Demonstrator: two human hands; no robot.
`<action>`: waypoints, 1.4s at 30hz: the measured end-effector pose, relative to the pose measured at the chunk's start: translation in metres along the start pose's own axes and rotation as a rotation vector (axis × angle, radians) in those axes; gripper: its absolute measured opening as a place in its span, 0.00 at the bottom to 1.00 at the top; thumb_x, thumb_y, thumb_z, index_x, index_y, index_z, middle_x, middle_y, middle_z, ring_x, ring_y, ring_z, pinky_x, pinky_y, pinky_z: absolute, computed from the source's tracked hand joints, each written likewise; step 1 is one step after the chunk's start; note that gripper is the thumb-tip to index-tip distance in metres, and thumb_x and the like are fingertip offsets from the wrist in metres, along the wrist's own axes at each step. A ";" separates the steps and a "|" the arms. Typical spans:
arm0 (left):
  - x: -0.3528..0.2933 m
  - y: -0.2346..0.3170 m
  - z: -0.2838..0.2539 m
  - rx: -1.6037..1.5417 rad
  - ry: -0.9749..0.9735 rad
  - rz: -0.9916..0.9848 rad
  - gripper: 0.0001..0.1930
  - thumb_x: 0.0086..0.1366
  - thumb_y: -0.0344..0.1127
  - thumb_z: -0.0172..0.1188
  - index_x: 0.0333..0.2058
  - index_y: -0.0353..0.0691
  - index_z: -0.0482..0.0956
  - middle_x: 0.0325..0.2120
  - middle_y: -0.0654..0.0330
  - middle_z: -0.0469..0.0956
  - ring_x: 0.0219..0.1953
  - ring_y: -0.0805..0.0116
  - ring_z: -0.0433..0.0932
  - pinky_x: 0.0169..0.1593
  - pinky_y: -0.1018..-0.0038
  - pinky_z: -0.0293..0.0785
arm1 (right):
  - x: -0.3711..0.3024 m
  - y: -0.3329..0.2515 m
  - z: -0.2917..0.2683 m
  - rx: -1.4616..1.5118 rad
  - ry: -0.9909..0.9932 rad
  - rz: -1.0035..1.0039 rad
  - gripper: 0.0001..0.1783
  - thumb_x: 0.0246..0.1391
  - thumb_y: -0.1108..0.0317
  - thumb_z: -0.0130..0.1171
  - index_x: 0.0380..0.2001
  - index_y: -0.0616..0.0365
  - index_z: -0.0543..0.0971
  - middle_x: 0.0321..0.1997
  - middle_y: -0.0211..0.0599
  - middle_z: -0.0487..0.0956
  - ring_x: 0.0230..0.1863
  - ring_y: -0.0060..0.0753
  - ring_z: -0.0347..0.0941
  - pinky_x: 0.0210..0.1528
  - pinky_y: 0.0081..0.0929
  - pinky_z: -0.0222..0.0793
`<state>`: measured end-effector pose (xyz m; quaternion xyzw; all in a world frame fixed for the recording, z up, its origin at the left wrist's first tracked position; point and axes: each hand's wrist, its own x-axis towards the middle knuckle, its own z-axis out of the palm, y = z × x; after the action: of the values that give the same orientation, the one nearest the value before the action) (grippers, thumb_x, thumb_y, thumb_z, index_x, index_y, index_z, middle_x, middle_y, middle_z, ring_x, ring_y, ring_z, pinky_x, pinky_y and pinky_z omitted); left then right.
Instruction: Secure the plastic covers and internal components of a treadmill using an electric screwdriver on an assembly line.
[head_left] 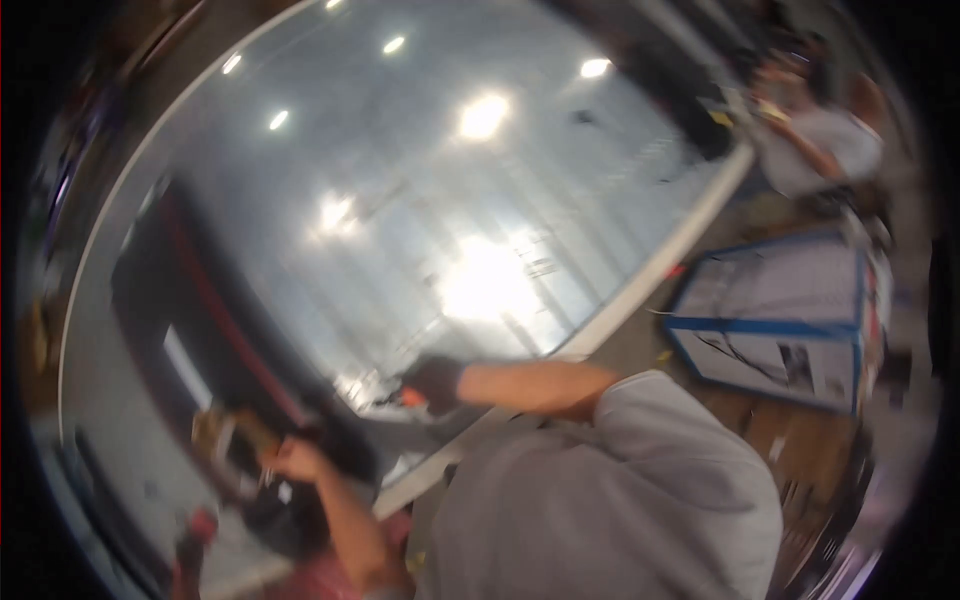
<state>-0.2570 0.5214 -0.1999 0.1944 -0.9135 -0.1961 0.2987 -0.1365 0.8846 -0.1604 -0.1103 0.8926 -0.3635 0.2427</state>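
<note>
My right hand (435,385), in a dark glove, reaches over the near edge of a large shiny grey panel (400,270). It is closed around a small tool (411,397) with an orange part, too smeared to name. Farther left, my bare left hand (295,460) has its fingers closed at the edge of a tan, frame-like piece (250,435) with a dark opening. That piece sits beside a long black padded strip (225,310) with a red line, which lies across the panel's left part. Blur hides the finger details.
A white box with blue edges (765,320) stands right of the panel, cables across it. At the far right corner is a co-worker in a light shirt (820,150). Another person's reddish gloved hand (200,525) shows at lower left. Another dark strip (670,80) lies at the panel's far side.
</note>
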 end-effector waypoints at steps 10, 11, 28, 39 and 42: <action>0.124 -0.033 -0.009 0.089 -0.410 0.294 0.29 0.62 0.53 0.69 0.47 0.30 0.78 0.41 0.37 0.83 0.41 0.35 0.83 0.44 0.43 0.80 | -0.323 0.022 0.089 0.266 0.554 0.908 0.39 0.43 0.46 0.71 0.59 0.48 0.75 0.48 0.50 0.84 0.50 0.56 0.82 0.52 0.48 0.76; 0.134 -0.019 0.000 0.040 -0.402 0.359 0.29 0.62 0.53 0.69 0.47 0.30 0.79 0.41 0.37 0.83 0.41 0.35 0.83 0.44 0.43 0.80 | -0.343 0.027 0.120 0.258 0.709 0.973 0.40 0.43 0.45 0.71 0.59 0.48 0.74 0.49 0.50 0.84 0.50 0.56 0.82 0.53 0.49 0.76; -0.024 0.105 0.015 -0.485 -0.349 1.027 0.26 0.63 0.53 0.68 0.43 0.31 0.81 0.38 0.39 0.84 0.38 0.37 0.84 0.42 0.46 0.81 | -0.517 0.034 0.198 0.452 0.910 1.281 0.38 0.44 0.46 0.69 0.58 0.48 0.73 0.49 0.48 0.85 0.51 0.54 0.82 0.53 0.48 0.77; -0.327 0.225 -0.023 -0.756 -0.350 1.315 0.25 0.64 0.53 0.68 0.40 0.32 0.82 0.37 0.40 0.84 0.36 0.38 0.84 0.41 0.49 0.81 | -0.674 0.100 0.089 0.329 0.966 0.966 0.39 0.44 0.53 0.68 0.61 0.46 0.70 0.45 0.51 0.84 0.49 0.58 0.81 0.51 0.53 0.75; -0.391 0.258 -0.031 -0.816 -0.364 1.422 0.24 0.64 0.53 0.68 0.40 0.32 0.82 0.36 0.40 0.84 0.35 0.38 0.84 0.40 0.49 0.81 | -0.727 0.107 0.056 0.339 0.944 0.926 0.41 0.44 0.54 0.68 0.64 0.45 0.69 0.45 0.51 0.84 0.48 0.59 0.81 0.50 0.53 0.74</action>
<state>-0.0077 0.9174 -0.2381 -0.5857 -0.7098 -0.3043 0.2459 0.5139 1.1991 -0.0135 0.4928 0.7887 -0.3664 -0.0281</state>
